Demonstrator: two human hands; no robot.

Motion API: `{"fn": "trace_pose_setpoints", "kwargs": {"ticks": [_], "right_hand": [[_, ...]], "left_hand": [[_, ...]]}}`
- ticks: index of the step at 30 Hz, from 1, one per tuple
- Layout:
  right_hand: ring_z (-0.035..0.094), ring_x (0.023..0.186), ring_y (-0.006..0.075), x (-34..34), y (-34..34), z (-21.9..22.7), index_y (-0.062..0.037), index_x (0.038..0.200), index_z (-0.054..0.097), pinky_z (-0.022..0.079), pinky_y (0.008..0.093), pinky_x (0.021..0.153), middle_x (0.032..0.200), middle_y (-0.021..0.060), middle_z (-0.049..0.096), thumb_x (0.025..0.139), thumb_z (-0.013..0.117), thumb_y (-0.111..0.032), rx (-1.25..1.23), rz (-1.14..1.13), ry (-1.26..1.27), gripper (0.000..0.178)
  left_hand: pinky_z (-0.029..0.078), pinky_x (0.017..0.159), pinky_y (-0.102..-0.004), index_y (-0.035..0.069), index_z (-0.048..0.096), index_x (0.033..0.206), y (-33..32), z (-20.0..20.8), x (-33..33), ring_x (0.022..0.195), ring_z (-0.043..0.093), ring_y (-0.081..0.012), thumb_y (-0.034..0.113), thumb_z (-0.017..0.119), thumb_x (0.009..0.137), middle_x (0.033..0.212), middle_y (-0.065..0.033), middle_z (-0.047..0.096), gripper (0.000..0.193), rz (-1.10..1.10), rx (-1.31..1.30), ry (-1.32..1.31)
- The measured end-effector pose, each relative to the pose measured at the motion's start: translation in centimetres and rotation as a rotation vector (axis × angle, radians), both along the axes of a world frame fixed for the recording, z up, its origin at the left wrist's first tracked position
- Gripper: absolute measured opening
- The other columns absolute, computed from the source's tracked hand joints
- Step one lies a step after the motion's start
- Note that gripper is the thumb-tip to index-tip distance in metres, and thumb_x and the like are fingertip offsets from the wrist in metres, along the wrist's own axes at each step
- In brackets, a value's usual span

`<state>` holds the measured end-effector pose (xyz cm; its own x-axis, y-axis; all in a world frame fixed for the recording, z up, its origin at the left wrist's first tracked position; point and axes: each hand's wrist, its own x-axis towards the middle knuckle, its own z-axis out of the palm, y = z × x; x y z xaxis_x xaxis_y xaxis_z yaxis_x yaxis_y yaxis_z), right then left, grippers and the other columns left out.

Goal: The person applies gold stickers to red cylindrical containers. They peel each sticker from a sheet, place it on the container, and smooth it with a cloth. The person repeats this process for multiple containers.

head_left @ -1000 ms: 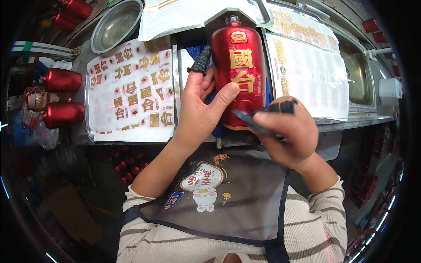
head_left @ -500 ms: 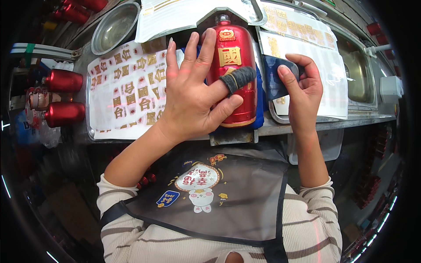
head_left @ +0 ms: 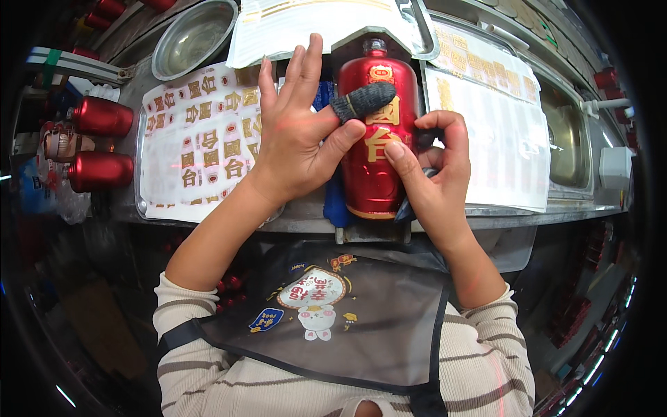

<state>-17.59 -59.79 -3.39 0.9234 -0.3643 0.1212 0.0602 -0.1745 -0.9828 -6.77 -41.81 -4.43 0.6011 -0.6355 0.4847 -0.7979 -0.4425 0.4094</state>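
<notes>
A red bottle (head_left: 358, 184) with gold characters and a gold emblem lies in a metal cradle, its neck at the far end, a blue cloth (head_left: 335, 207) under it. My left hand (head_left: 299, 132) is open beside it, fingers spread. A dark knitted finger sleeve (head_left: 365, 102) covers its index finger, which reaches over the upper gold character. On the bottle's right side, my right hand (head_left: 441, 174) has its thumb at the lower character. Its curled fingers hold a dark blue scraper-like piece (head_left: 404, 211), mostly hidden by the hand and bottle.
At left, a tray (head_left: 142, 201) bears a sheet of gold decals (head_left: 201, 142). Beyond it stands a metal bowl (head_left: 194, 42). White sheets (head_left: 500, 160) and another decal sheet (head_left: 486, 59) lie at right, beside a metal basin (head_left: 566, 132). More red bottles (head_left: 101, 172) lie far left.
My right hand has moved left onto the bottle's side with the dark blue piece. My left hand has shifted slightly left, uncovering the lower character. The view has shifted a little.
</notes>
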Motion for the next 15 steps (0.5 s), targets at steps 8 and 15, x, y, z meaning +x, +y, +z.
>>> {"fn": "trace_pose_setpoints", "kwargs": {"ticks": [8, 15], "right_hand": [[0.062, 0.070, 0.0086, -0.1, -0.1, -0.2, 0.0017, 0.113, 0.048, 0.047, 0.0203, 0.055, 0.107, 0.0086, 0.053, 0.087, 0.078, -0.020, -0.027, 0.013, -0.024, 0.045], [0.064, 0.074, 0.0100, -0.2, 0.0, 0.0, 0.0013, 0.112, 0.048, 0.048, 0.0205, 0.056, 0.105, 0.0092, 0.054, 0.087, 0.078, -0.018, -0.011, 0.031, 0.000, 0.044]], "left_hand": [[0.005, 0.113, -0.0673, 0.011, 0.077, 0.089, -0.8, 1.2, 0.5, 0.141, 0.034, -0.0473, 0.045, 0.063, 0.092, 0.160, -0.0247, 0.026, 0.037, -0.068, 0.000, 0.010], [0.006, 0.115, -0.0649, 0.011, 0.074, 0.105, -2.0, 0.6, 2.8, 0.138, 0.038, -0.0489, 0.042, 0.057, 0.097, 0.157, -0.0244, 0.031, 0.037, -0.024, -0.093, 0.087]]}}
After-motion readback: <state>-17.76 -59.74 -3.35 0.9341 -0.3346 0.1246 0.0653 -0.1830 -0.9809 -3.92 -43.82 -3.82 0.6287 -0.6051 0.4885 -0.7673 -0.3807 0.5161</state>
